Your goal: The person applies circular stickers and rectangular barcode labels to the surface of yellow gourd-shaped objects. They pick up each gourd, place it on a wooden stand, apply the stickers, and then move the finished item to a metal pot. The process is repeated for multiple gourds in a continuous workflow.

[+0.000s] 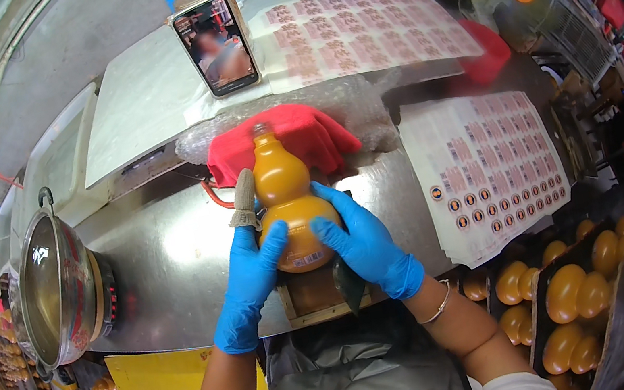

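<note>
A glossy amber gourd-shaped bottle (283, 181) lies between my two blue-gloved hands, its narrow neck pointing away from me toward a folded red cloth (331, 136). My left hand (250, 260) grips the lower bulb from the left, thumb laid across its front. A knitted beige cover sits on one of that hand's fingers. From the right, my right hand (360, 240) closes on the same bulb, thumb on its front face. Beneath the bottle's base shows a small wooden box or frame (313, 297). A small label is visible low on the bulb.
On the left stands a metal pan (49, 290) of liquid. A phone (217, 47) leans against a bottle at the back. Printed label sheets lie at the back (375, 26) and right (480, 176). Racks of amber gourd bottles (568, 293) stand at lower right. Bubble wrap (371, 104) lies behind the cloth.
</note>
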Tool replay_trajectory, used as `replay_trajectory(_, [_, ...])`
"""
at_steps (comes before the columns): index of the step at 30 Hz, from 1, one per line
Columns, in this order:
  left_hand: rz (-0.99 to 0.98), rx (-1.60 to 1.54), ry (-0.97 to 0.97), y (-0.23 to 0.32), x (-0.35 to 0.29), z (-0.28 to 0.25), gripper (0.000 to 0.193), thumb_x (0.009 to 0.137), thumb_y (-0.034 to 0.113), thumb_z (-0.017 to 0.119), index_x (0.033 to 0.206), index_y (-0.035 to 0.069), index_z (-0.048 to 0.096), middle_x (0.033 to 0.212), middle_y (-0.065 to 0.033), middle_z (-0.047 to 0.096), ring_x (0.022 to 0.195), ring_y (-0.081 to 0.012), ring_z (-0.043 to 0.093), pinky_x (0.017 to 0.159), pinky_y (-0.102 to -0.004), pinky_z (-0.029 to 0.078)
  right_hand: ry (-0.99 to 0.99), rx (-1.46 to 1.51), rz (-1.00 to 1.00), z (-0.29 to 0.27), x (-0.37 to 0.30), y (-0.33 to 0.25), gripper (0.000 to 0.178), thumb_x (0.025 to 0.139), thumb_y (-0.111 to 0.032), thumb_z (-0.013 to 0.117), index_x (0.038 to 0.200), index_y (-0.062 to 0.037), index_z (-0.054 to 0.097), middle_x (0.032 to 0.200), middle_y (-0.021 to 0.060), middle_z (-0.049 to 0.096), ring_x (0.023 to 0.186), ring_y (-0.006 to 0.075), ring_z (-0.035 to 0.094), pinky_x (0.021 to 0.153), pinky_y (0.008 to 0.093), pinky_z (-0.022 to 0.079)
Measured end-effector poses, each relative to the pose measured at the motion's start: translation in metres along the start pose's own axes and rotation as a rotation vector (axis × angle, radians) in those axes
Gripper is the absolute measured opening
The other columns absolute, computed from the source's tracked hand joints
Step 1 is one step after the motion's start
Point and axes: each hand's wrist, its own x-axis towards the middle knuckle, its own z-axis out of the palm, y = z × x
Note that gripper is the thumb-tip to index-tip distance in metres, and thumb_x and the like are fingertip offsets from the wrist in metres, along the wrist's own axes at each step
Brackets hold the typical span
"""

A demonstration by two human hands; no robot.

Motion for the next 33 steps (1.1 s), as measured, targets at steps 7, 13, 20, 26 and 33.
replay_trajectory(7, [0.002, -0.038, 0.007, -0.002, -0.001, 0.004, 0.071, 0.088, 0.012, 0.053, 0.146, 0.015, 0.013, 0.146, -0.0123, 0.025, 0.128, -0.0257, 0.035, 0.105, -0.0374, 0.033, 0.004, 0.05, 0.067, 0.001, 0.001, -0.003, 0.063, 0.088, -0.043, 0.055, 0.131, 0.0006, 0.041, 0.12, 0.0219, 0.053, 0.108, 0.0297, 0.056, 0.092, 0.035, 0.043])
replay_trajectory(13, [0.106, 0.147, -0.065, 0.01, 0.003, 0.007, 0.084, 0.08, 0.017, 0.065, 0.145, 0.009, 0.013, 0.143, -0.0179, 0.026, 0.126, -0.0267, 0.037, 0.103, -0.0364, 0.034, 0.129, 0.519, 0.274, -0.009, 0.009, -0.001, 0.044, 0.096, -0.038, 0.04, 0.113, -0.0021, 0.059, 0.108, 0.0089, 0.06, 0.095, 0.0137, 0.056, 0.084, 0.0236, 0.043])
replay_trajectory(20, [-0.04, 0.122, 0.074, 0.021, 0.011, 0.014, 0.086, 0.079, 0.021, 0.068, 0.144, 0.005, 0.015, 0.136, -0.0192, 0.035, 0.123, -0.0266, 0.042, 0.096, -0.0343, 0.041, 0.438, 0.908, 0.545, -0.04, 0.011, 0.01, 0.05, 0.092, -0.052, 0.042, 0.104, -0.0079, 0.061, 0.096, 0.0062, 0.064, 0.067, 0.0131, 0.057, 0.055, 0.0239, 0.047])
replay_trajectory(26, [-0.077, 0.218, -0.027, 0.018, -0.003, -0.001, 0.082, 0.083, 0.021, 0.064, 0.145, 0.006, 0.012, 0.132, -0.024, 0.037, 0.121, -0.0289, 0.042, 0.096, -0.0361, 0.041, 0.405, 0.839, 0.168, -0.041, 0.001, 0.005, 0.02, 0.09, -0.021, 0.058, 0.102, -0.0047, 0.059, 0.097, 0.0067, 0.064, 0.083, 0.0145, 0.062, 0.076, 0.0256, 0.051])
replay_trajectory(33, [-0.11, -0.13, 0.15, 0.003, -0.004, 0.005, 0.071, 0.09, 0.02, 0.053, 0.145, 0.006, 0.011, 0.138, -0.0233, 0.031, 0.124, -0.0292, 0.04, 0.099, -0.0361, 0.038, 0.167, 0.153, -0.151, -0.022, -0.026, -0.043, 0.019, 0.078, 0.0, 0.069, 0.096, -0.0013, 0.063, 0.087, 0.0042, 0.064, 0.081, 0.0111, 0.061, 0.074, 0.0252, 0.051])
